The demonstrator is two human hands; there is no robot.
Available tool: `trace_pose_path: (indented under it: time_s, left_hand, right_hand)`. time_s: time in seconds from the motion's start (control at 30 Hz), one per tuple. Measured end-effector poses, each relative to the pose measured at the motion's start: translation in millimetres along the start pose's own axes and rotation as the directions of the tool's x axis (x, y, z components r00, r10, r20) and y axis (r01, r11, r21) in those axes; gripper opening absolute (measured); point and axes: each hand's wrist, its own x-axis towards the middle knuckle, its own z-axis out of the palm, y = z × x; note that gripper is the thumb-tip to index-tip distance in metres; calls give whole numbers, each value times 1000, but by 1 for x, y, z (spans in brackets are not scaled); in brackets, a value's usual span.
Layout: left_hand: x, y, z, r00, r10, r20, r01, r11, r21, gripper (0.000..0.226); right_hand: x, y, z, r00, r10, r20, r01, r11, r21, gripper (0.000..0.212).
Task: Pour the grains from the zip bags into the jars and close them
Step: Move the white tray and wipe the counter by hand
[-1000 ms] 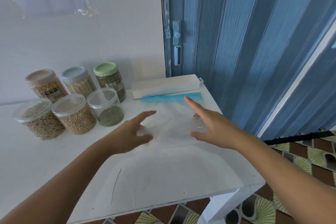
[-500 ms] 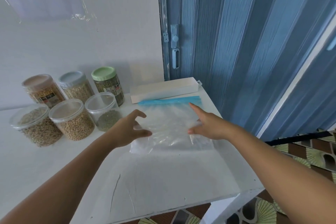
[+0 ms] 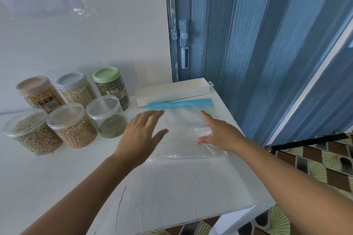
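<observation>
An empty clear zip bag [image 3: 183, 135] with a blue zip strip [image 3: 179, 103] lies flat on the white table [image 3: 57, 187]. My left hand [image 3: 140, 133] lies on the bag's left edge with straight, spread fingers. My right hand [image 3: 219, 133] presses flat on the bag's right part. Left of the bag stand several lidded jars: a clear one with green grains [image 3: 108, 116], one with pale round grains [image 3: 72, 126], one with brown grains [image 3: 30, 133], a green-lidded jar [image 3: 111, 86], a grey-lidded jar [image 3: 76, 89] and a pink-lidded jar [image 3: 39, 92].
A long white box [image 3: 172, 90] lies behind the bag against the wall. A blue folding door [image 3: 257, 44] stands right of the table. The table's front and right edges are close to my arms, with patterned floor tiles [image 3: 321, 164] beyond.
Both hands have come down onto the bag and flattened out; the left hand's fingers, curled half a second ago, are straight. The bag lies smoother on the table.
</observation>
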Motion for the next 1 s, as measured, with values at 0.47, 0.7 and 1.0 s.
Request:
trace_pose_path:
  time_s: [0.47,0.7,1.0]
  left_hand:
    - [1,-16,51,811,68,581,-150,984,95,74]
    - [5,-25,57,811,69,581,-121,991,52,77]
    - [6,-27,58,802,69,594,-112,993,35,78]
  right_hand:
    - [-15,-22,31,942,-335,-21,297,861,-412,73]
    - [-8,-10,33,970,-212,123,237,934,-266,83]
    - [-7,-7,38,970,-205,129,234,931,-279,84]
